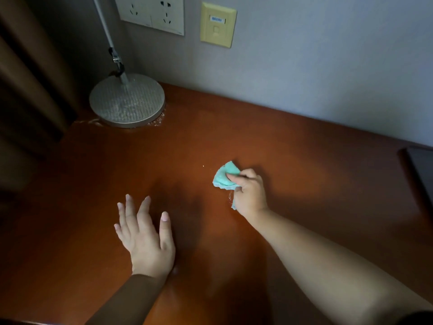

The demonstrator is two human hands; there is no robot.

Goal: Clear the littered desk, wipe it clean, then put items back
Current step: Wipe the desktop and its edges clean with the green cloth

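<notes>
Reddish-brown wood forms the desk (304, 184), which runs along a grey wall (328, 55). Near its middle the right hand (249, 193) holds a small teal cloth (226, 177) against the surface. Its fingers (236, 178) are curled over the bunched cloth and the thumb pinches it from the near side; a bit of cloth shows below the palm. A tiny white speck (203, 166) lies just left of the cloth.

The left hand (145, 238) is nearer the front edge, well apart from the cloth, palm down. Its fingers (143, 207) are straight and spread wide, holding nothing. Whether it rests on the wood or hovers just above cannot be told.

At the back left corner stands a lamp's round silver base (127, 100), its stem (105, 26) tilting up and left. On the wall above are a white socket plate (152, 12) and, to its right, a yellow plate (218, 24). A dark object (421, 172) sits at the desk's right edge, cut off by the frame. A brown curtain (28, 78) hangs at the left.
</notes>
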